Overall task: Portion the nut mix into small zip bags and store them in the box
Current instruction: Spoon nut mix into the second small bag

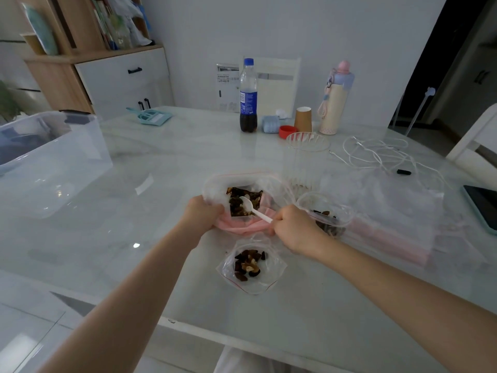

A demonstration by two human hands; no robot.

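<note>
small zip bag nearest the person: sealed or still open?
Open. The small zip bag lies flat on the table, its mouth gaping wide with the nut pieces exposed; the red zip line is unjoined.

Dim room – pale wall (269, 28), wooden shelf cabinet (80, 63) beside the marble table (188, 146)

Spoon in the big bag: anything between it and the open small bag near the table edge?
Nothing visible. The white spoon, gripped by the right hand, sits in the nut mix. The small zip bag lies open just below, nearer the person; only the big bag's pink folded rim and bare table lie between.
</note>
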